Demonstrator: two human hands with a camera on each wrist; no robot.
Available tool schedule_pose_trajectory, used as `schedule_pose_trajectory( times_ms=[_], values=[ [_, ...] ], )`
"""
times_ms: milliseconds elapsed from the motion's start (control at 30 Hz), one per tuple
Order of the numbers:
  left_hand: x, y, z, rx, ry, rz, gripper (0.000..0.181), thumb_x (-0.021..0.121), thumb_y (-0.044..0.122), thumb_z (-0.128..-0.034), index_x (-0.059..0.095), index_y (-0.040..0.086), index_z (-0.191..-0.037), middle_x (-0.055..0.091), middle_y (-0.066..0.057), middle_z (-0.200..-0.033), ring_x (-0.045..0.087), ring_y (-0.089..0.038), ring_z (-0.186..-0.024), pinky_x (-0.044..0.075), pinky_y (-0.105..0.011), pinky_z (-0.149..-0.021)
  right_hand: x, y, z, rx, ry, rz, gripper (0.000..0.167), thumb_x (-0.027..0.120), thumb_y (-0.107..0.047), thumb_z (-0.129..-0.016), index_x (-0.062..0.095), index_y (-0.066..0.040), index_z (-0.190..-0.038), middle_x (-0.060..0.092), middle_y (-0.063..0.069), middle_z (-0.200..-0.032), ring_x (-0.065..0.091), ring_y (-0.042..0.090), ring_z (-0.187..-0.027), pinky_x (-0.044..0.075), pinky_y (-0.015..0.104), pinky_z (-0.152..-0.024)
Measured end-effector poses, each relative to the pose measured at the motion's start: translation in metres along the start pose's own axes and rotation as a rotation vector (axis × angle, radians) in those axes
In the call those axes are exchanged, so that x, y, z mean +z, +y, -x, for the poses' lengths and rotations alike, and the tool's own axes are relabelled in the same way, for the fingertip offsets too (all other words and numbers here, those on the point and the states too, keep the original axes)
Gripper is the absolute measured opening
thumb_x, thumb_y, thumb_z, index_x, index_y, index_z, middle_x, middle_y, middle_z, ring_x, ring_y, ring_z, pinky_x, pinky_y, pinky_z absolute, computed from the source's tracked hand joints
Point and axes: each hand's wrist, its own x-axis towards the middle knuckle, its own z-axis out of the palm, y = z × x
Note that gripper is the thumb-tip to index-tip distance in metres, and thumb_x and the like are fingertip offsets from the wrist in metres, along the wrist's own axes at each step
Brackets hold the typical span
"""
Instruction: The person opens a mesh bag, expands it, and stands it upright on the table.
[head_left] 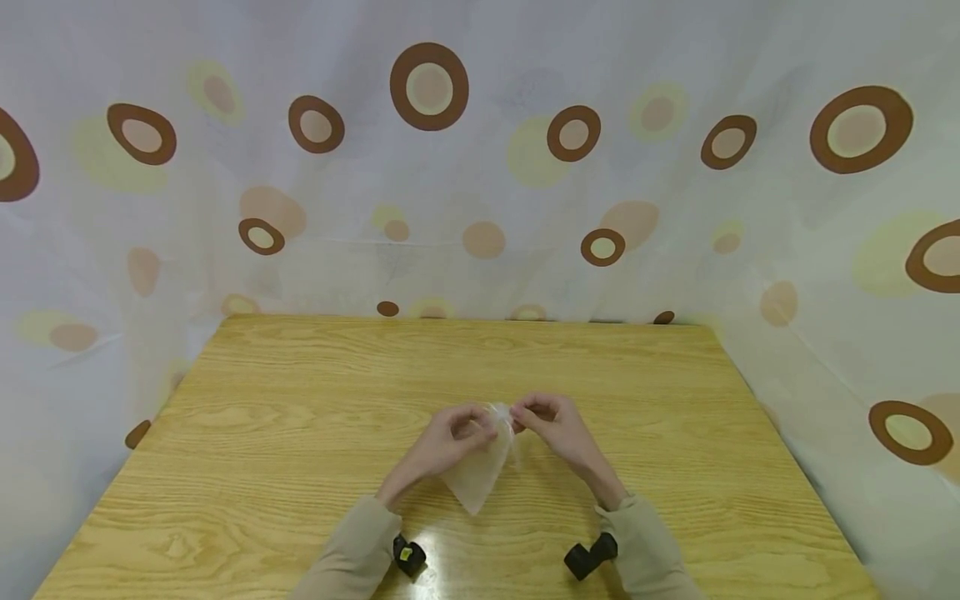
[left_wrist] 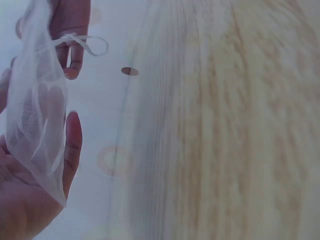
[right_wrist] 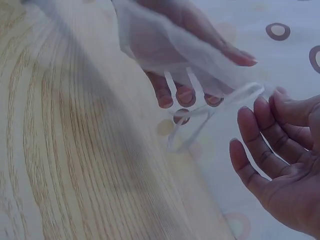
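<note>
A sheer white mesh bag (head_left: 480, 475) hangs between the two hands over the table, its lower corner pointing down. My left hand (head_left: 450, 440) holds it from the left near the top; in the right wrist view, the left fingers (right_wrist: 185, 95) show behind the mesh (right_wrist: 160, 47). The thumb and fingertips of my right hand (head_left: 557, 429) pinch the bag's top edge. A thin white drawstring loop (right_wrist: 192, 132) dangles below that pinch. In the left wrist view the mesh (left_wrist: 37, 110) lies over the left palm (left_wrist: 25, 200), with the right hand (left_wrist: 72, 25) above.
The wood-grain table (head_left: 337, 367) spreads beneath both hands. A pale curtain (head_left: 480, 183) with brown rings and pastel spots stands behind it and on both sides. Black wrist devices sit at the left sleeve (head_left: 352, 546) and the right sleeve (head_left: 648, 546).
</note>
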Motion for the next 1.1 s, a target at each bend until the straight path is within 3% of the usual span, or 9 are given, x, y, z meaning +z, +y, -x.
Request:
schedule_pose_trajectory(
  times_ms=[233,400,600,733,800,900,1033,1100],
  values=[
    [0.003,0.004,0.002,0.007,0.051,0.055,0.028,0.056,0.019,-0.1046,0.07,-0.004,-0.11,0.071,-0.023,-0.105,0.065,-0.002,-0.089,0.057,-0.023,-0.085,0.005,-0.004,0.002,-0.011,-0.018,-0.048,0.025,0.061,-0.01,-0.1,0.064,0.014,-0.103,0.071,-0.012,-0.084,0.07,0.005,-0.079,0.059,0.025,-0.084],
    [0.004,0.007,0.004,0.058,0.137,-0.022,0.021,0.063,0.017,-0.1003,0.074,0.002,-0.111,0.074,-0.016,-0.11,0.066,-0.003,-0.097,0.055,-0.026,-0.09,0.008,-0.006,0.004,0.007,-0.015,-0.079,0.027,0.062,-0.012,-0.101,0.064,0.013,-0.11,0.073,-0.01,-0.088,0.07,0.006,-0.078,0.062,0.034,-0.079],
    [0.007,0.01,0.006,0.104,0.235,-0.129,0.013,0.072,0.015,-0.0933,0.079,0.008,-0.102,0.074,-0.01,-0.111,0.066,-0.022,-0.107,0.054,-0.039,-0.094,0.01,-0.009,0.004,-0.004,0.009,-0.019,0.025,0.063,-0.014,-0.1,0.068,0.009,-0.109,0.074,0.014,-0.095,0.07,0.007,-0.076,0.063,0.041,-0.075],
    [0.011,0.011,0.005,0.158,0.338,-0.195,0.017,0.078,0.015,-0.0882,0.077,0.007,-0.103,0.073,-0.01,-0.107,0.066,-0.027,-0.103,0.054,-0.046,-0.091,0.012,-0.009,0.004,-0.052,0.047,0.055,0.02,0.063,-0.01,-0.1,0.07,0.008,-0.103,0.071,0.027,-0.091,0.069,0.006,-0.074,0.063,0.04,-0.073],
    [0.013,0.012,0.005,0.206,0.401,-0.231,0.025,0.081,0.015,-0.0858,0.072,0.005,-0.108,0.071,-0.011,-0.108,0.065,-0.028,-0.102,0.054,-0.047,-0.09,0.013,-0.009,0.004,-0.074,0.072,0.083,0.018,0.063,-0.008,-0.099,0.071,0.008,-0.101,0.071,0.027,-0.089,0.068,0.006,-0.073,0.062,0.038,-0.072],
    [0.014,0.013,0.004,0.337,0.447,-0.311,0.031,0.082,0.011,-0.0845,0.065,0.005,-0.111,0.068,-0.012,-0.11,0.064,-0.028,-0.102,0.055,-0.045,-0.089,0.013,-0.01,0.004,-0.094,0.097,0.116,0.016,0.063,-0.007,-0.099,0.071,0.007,-0.1,0.071,0.027,-0.088,0.069,0.009,-0.074,0.063,0.037,-0.073],
    [0.008,0.017,0.001,0.542,0.383,-0.385,0.024,0.076,0.001,-0.0871,0.067,0.004,-0.109,0.068,-0.011,-0.108,0.066,-0.023,-0.097,0.059,-0.039,-0.084,0.013,-0.015,0.005,-0.106,0.096,0.164,0.014,0.065,-0.008,-0.098,0.072,0.003,-0.101,0.072,0.023,-0.089,0.071,0.021,-0.076,0.062,0.034,-0.071],
    [0.005,0.018,-0.001,0.587,0.344,-0.394,0.02,0.073,-0.001,-0.0887,0.068,0.003,-0.108,0.07,-0.01,-0.105,0.068,-0.022,-0.094,0.061,-0.038,-0.08,0.013,-0.017,0.006,-0.115,0.088,0.184,0.014,0.065,-0.009,-0.098,0.073,0.002,-0.101,0.073,0.021,-0.09,0.072,0.025,-0.077,0.061,0.032,-0.069]
  ],
)
